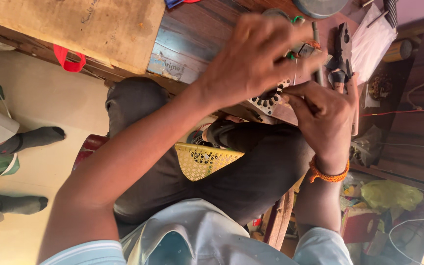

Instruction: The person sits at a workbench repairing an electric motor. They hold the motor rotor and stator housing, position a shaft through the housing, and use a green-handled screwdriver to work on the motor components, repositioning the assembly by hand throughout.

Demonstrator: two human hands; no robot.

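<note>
While both hands [290, 78] curl inward, fingers pinch the slotted metal core [270, 100].

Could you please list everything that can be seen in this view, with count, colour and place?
Slotted metal ring: one, silvery, on the bench edge under both hands.
Pliers: one, dark, on the bench beyond the right hand.
Wooden bench: one, brown, across the top.
Board: one, tan, top left.
Red strap: one, below the board.
Yellow mesh basket: one, between the knees.
White sheet: one, top right.
Socked feet: two, grey, another person's, at left.
Orange bracelet: one, on the right wrist.
Left hand: over the ring.
Right hand: beside the ring.
</note>
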